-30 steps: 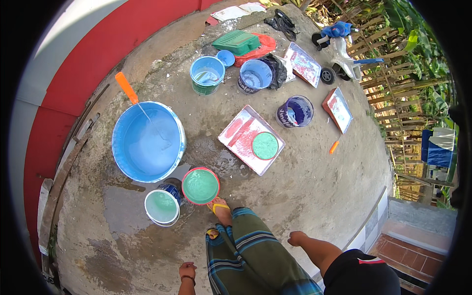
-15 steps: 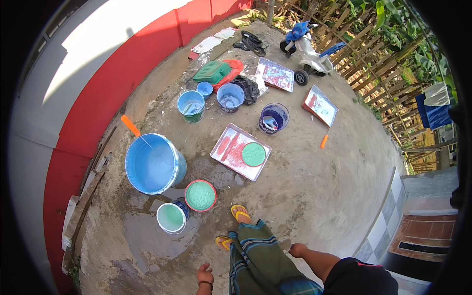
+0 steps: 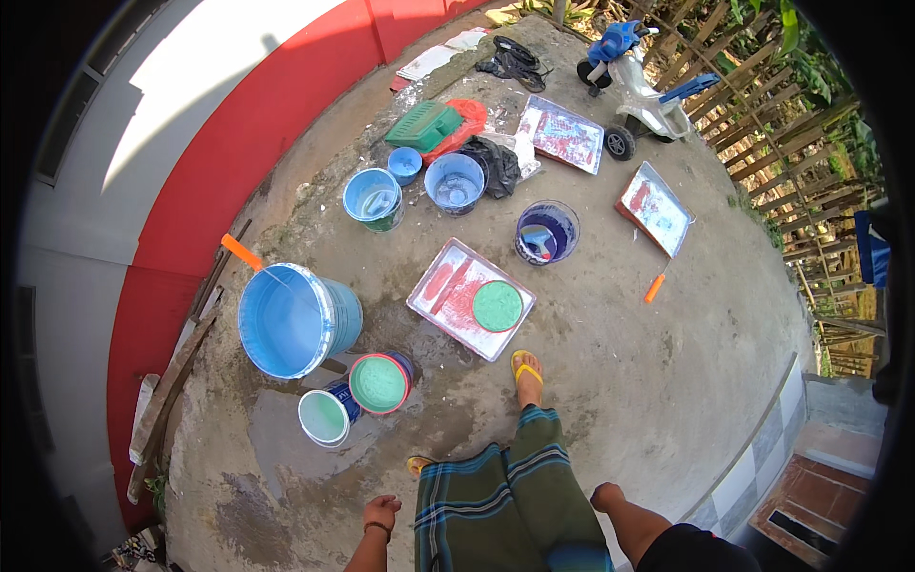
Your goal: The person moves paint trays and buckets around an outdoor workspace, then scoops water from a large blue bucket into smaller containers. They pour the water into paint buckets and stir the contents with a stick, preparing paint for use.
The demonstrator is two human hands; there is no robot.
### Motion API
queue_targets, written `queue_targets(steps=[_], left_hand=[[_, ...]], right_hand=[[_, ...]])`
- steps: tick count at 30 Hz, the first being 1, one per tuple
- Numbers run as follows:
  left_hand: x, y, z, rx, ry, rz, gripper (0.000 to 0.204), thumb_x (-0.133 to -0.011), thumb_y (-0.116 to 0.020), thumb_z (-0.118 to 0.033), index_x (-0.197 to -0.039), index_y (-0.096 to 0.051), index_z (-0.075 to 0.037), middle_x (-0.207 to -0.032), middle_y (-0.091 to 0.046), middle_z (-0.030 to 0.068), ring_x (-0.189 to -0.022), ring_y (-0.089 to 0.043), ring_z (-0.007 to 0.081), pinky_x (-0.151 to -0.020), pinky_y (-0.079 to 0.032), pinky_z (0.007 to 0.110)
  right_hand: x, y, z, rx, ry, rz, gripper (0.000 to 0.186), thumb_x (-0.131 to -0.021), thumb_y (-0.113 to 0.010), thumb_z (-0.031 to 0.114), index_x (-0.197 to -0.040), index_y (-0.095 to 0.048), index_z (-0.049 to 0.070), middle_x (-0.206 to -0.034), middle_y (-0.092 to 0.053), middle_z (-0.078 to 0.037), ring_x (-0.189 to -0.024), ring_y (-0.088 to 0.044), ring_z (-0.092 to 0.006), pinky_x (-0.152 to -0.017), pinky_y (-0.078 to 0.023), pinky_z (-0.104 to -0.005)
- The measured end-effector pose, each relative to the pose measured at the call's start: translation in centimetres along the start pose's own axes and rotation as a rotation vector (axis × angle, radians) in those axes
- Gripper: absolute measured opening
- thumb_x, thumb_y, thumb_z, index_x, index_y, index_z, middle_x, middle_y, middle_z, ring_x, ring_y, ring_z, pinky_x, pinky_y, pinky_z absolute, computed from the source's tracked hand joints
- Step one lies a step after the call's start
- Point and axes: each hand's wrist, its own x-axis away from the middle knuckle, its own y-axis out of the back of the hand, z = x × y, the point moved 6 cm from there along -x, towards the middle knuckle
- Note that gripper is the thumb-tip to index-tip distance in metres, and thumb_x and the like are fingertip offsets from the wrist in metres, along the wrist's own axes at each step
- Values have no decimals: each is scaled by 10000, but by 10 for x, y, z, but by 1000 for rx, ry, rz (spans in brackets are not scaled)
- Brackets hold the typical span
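Note:
My left hand hangs beside the green striped sarong, its fingers loosely bent and holding nothing. On the sarong's other side hangs my right hand, fingers curled in, with nothing seen in it. Neither hand touches a container. Nearest my left hand stand a white-rimmed pail with pale green liquid and a red-rimmed pail of green paint. A large blue bucket has an orange-handled tool leaning in it. Ahead of my feet, a paint tray smeared red and white bears a round green-topped container.
Farther off stand a purple-stained bucket, two blue-lined buckets and a small blue cup. Two more paint trays lie beyond, one near an orange handle. A ride-on toy stands by the fence; planks lie along the red-and-white wall.
I have stepped forward with my right foot, past the red-rimmed pail and close to the near tray. Both hands have swung slightly, and the view has shifted.

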Motion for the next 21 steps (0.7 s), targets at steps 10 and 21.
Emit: queue_targets(steps=[10,21], left_hand=[[56,-288,-178,212,-77,467,269,-968,-529,-149,-1170,-591,18,-927,-716,104,-878,-688,155,-753,-523,252],[42,-322,-154,-74,-30,340,271,-934,-568,-200,-1154,-641,-59,-898,-731,77,-867,-696,133,-794,-525,263]], right_hand=[[-134,375,52,-388,271,-770,152,-828,-611,202,-851,-640,55,-857,-663,-177,-817,-647,-371,-727,-525,-469],[-292,621,205,-26,191,-743,421,-845,-621,325,-1148,-585,34,-1043,-682,-206,-1001,-647,-362,-858,-518,-464]])
